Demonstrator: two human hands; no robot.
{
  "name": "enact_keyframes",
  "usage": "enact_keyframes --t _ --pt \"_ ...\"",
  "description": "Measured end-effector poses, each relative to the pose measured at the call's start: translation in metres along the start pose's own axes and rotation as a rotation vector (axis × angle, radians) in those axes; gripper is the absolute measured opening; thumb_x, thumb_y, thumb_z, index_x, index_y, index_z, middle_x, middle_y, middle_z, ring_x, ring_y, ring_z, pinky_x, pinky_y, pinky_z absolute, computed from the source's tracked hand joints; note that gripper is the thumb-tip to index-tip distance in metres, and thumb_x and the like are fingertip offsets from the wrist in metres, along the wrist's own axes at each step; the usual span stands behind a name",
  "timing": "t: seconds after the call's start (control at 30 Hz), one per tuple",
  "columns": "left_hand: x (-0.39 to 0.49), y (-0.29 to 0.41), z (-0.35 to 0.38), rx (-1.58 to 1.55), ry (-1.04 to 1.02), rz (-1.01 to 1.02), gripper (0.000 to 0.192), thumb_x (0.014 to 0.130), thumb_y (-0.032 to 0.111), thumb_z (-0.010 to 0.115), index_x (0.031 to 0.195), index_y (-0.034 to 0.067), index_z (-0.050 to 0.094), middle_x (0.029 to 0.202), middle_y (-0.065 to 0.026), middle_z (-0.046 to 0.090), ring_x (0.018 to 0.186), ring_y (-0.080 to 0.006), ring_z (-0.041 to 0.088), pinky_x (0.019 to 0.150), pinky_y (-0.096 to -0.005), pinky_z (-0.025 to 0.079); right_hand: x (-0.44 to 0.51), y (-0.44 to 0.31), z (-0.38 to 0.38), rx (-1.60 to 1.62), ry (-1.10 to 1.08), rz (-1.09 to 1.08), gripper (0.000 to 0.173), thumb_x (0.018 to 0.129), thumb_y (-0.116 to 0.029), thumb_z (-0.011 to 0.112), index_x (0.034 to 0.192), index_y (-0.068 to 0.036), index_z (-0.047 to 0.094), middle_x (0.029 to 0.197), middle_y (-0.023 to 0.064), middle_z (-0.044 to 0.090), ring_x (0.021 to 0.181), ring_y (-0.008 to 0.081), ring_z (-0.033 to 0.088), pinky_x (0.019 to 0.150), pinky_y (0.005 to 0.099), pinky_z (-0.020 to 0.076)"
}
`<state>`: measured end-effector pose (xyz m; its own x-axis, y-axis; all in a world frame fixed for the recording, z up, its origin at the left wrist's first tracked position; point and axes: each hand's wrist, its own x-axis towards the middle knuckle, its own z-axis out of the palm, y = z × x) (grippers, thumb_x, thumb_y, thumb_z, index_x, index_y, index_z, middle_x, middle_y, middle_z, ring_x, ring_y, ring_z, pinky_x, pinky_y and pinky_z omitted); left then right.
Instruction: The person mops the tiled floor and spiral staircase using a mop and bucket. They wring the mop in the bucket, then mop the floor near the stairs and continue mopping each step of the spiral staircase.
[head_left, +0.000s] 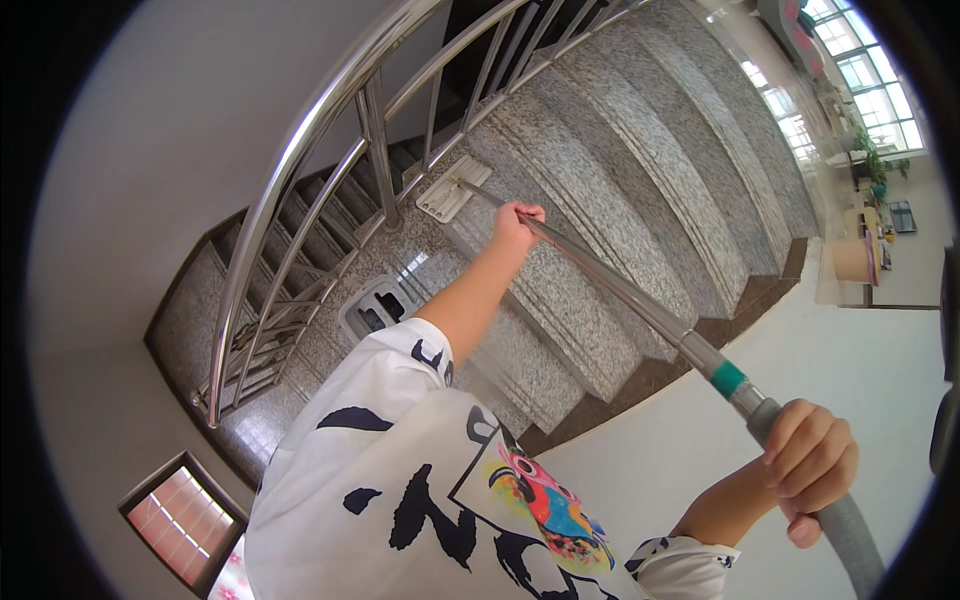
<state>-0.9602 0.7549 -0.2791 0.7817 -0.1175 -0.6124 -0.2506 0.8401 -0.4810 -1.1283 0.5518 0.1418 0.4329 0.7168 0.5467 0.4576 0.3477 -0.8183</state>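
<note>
My left hand (519, 223) is wrapped around the lower metal pole (615, 277) of a flat mop. Higher up, my right hand (814, 457) grips the grey foam sleeve (862, 547) near the pole's top end. A green band (727, 380) circles the pole just below that sleeve. The pale rectangular mop head (454, 189) lies on a speckled granite step, at the step's end beside the railing. Its pad underneath is hidden. A grey mop bucket (375, 309) with dark openings stands lower down, partly covered by my sleeve.
A curved stainless steel railing (296, 157) runs along the left. Granite stairs (637, 127) fan upward, and darker steps (322, 217) show beyond the railing. A white wall (675, 442) borders the right. A potted plant (872, 161) and a window (862, 75) appear at upper right.
</note>
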Motion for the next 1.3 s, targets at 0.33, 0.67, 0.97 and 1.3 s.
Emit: enact_keyframes --t 0.33,0.67,0.97,1.3 --pt "0.032 0.038 -0.001 -0.059 -0.126 -0.003 0.031 0.091 0.009 0.039 0.062 0.010 0.032 0.050 0.0013 0.032 0.043 -0.0108 0.033 0.039 -0.0228 0.033 0.004 0.036 -0.004 0.097 -0.018 -0.043 0.026 0.063 -0.016 0.068 0.050 -0.007 0.047 0.049 0.0034 0.049 0.047 0.0155 0.051 0.056 0.0279 0.0452" --pt "0.073 0.034 -0.037 0.810 0.057 0.111 0.028 0.084 0.008 0.043 0.059 0.012 0.032 0.050 0.0005 0.036 0.041 -0.0118 0.037 0.039 -0.0231 0.034 -0.034 0.054 0.011 -0.073 0.294 0.082 0.027 0.067 -0.017 0.062 0.050 -0.008 0.044 0.045 0.0007 0.047 0.041 0.0121 0.045 0.049 0.0278 0.0419" --pt "0.009 -0.080 -0.161 1.082 0.352 -0.078 0.011 0.073 0.004 0.049 0.063 0.005 0.044 0.065 -0.0102 0.043 0.059 -0.0234 0.045 0.050 -0.0405 0.040 -0.096 -0.049 0.019 -0.155 0.723 0.108 0.026 0.075 -0.021 0.056 0.059 -0.011 0.038 0.052 0.0020 0.042 0.047 0.0142 0.041 0.051 0.0315 0.0359" --pt "-0.056 -0.107 -0.122 0.444 0.634 -0.332 0.034 0.084 0.012 0.047 0.055 0.014 0.029 0.044 0.0019 0.027 0.038 -0.0130 0.029 0.037 -0.0285 0.028 -0.090 -0.088 0.018 -0.130 0.375 0.002 0.026 0.076 -0.020 0.060 0.061 -0.011 0.041 0.062 0.0032 0.051 0.050 0.0135 0.050 0.047 0.0254 0.0441"
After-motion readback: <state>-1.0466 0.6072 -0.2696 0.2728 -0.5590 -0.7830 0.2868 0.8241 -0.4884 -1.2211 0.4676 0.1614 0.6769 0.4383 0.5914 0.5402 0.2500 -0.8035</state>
